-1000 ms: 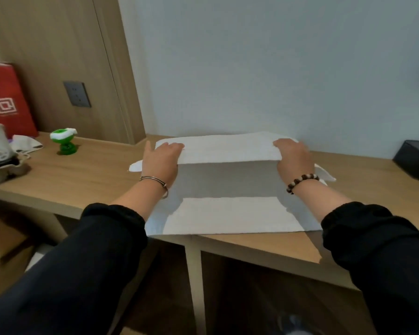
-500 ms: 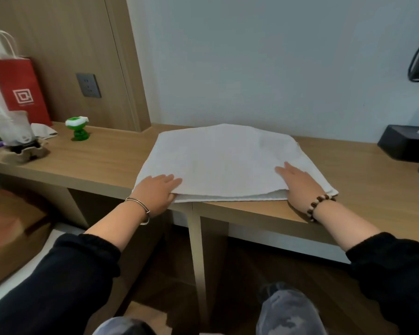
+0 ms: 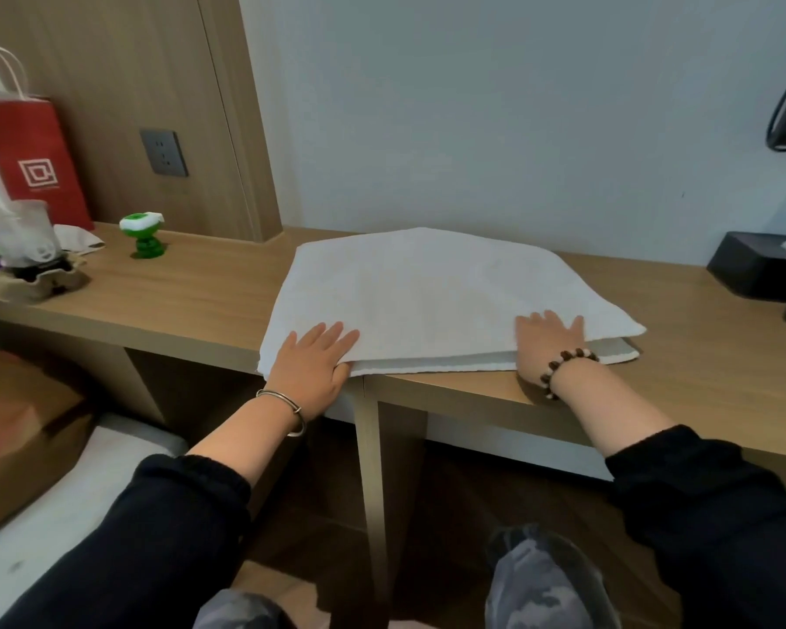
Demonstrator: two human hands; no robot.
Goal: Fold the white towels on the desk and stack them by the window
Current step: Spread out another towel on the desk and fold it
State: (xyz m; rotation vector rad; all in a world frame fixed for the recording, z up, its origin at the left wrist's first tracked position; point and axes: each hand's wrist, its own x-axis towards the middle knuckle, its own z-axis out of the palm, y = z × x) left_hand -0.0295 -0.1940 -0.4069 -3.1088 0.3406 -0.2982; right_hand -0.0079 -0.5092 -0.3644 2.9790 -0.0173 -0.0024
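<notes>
A white towel (image 3: 436,292) lies folded over on the wooden desk (image 3: 191,306), its doubled near edge along the desk's front. My left hand (image 3: 312,365) rests flat on the towel's near left corner with straight fingers. Flat on the near right part of the towel lies my right hand (image 3: 547,340), fingers spread, a bead bracelet on its wrist. No window is in view.
On the desk's left stand a green toy (image 3: 144,236), a clear cup (image 3: 28,233) in a cardboard holder and a red paper bag (image 3: 33,161). A black box (image 3: 754,270) sits at the right. A desk leg (image 3: 370,483) drops below the towel.
The far edge of the towel was brought over to the near edge, folding it in half. Both hands moved from the far side to the near corners and now lie flat.
</notes>
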